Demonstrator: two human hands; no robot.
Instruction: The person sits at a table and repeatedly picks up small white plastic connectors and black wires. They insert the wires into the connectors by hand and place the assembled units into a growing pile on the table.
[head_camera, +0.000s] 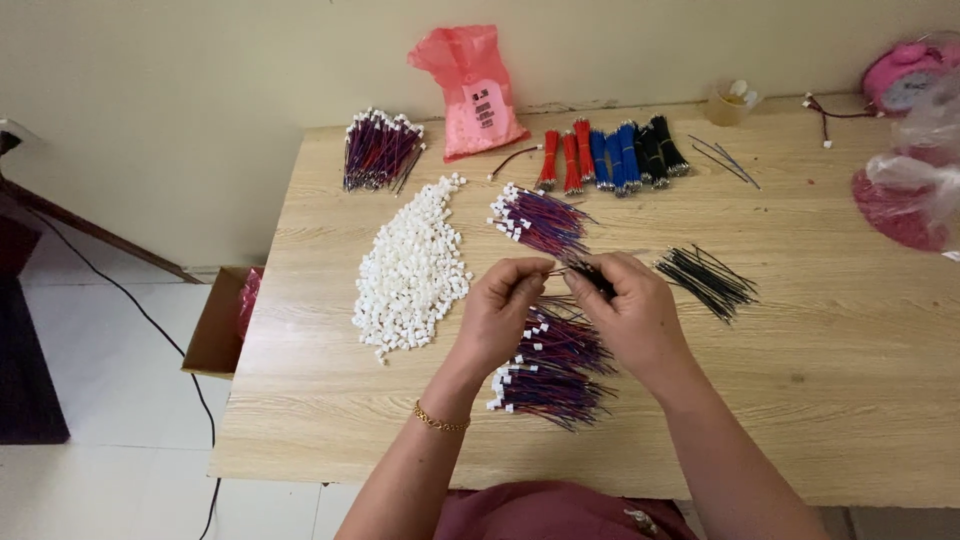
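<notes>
My left hand (503, 310) and my right hand (632, 312) meet over the middle of the wooden table (820, 350). The right hand grips a small bunch of black wires (594, 277). The left hand pinches something thin at the end of that bunch; what it is stays too small to tell. Under the hands lies a pile of red-and-blue wires with white plugs (548, 375). A heap of small white plastic connectors (412, 270) lies to the left. Loose black wires (705, 279) lie to the right.
Another red-and-blue wire bundle (540, 220) lies beyond the hands, one more (378, 150) at the back left. Red, blue and black wire bundles (612, 152), a pink bag (475, 92), a small cup (732, 100), clear bags (915, 180). A cardboard box (215, 325) sits on the floor.
</notes>
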